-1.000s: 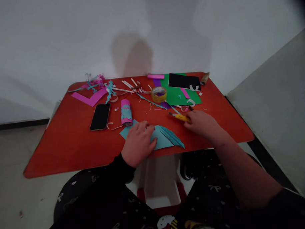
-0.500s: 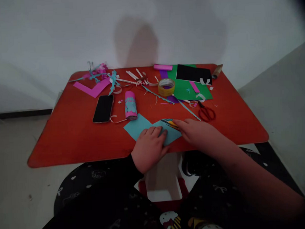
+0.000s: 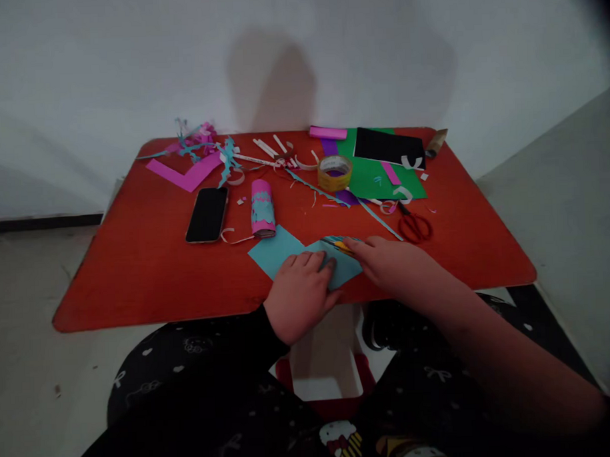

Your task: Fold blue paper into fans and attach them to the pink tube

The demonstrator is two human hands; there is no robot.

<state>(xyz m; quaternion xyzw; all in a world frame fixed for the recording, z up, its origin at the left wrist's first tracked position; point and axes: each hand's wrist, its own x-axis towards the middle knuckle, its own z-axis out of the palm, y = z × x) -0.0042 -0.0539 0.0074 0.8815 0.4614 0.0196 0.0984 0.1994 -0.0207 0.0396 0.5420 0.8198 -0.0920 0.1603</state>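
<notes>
At the near table edge, L hand (image 3: 301, 296) lies flat, fingers spread, pinning the teal paper (image 3: 286, 252) to the table; R hand (image 3: 394, 265) is narrow, pinched on a yellow craft knife (image 3: 341, 246), tip at the paper, blade too small to see. Firm, even pressure w/ L fingers kept clear of the tip looks safest. Farther on the red table (image 3: 136, 274): pink-and-teal paper tube (image 3: 262, 208), phone (image 3: 207, 214), tape roll (image 3: 334, 173), red scissors (image 3: 414, 228), green card (image 3: 383, 179).

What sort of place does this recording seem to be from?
Probably a home craft corner: a small red table is strewn with coloured paper scraps, with red-handled scissors, a tape roll, a yellow craft knife and a phone among them.
</notes>
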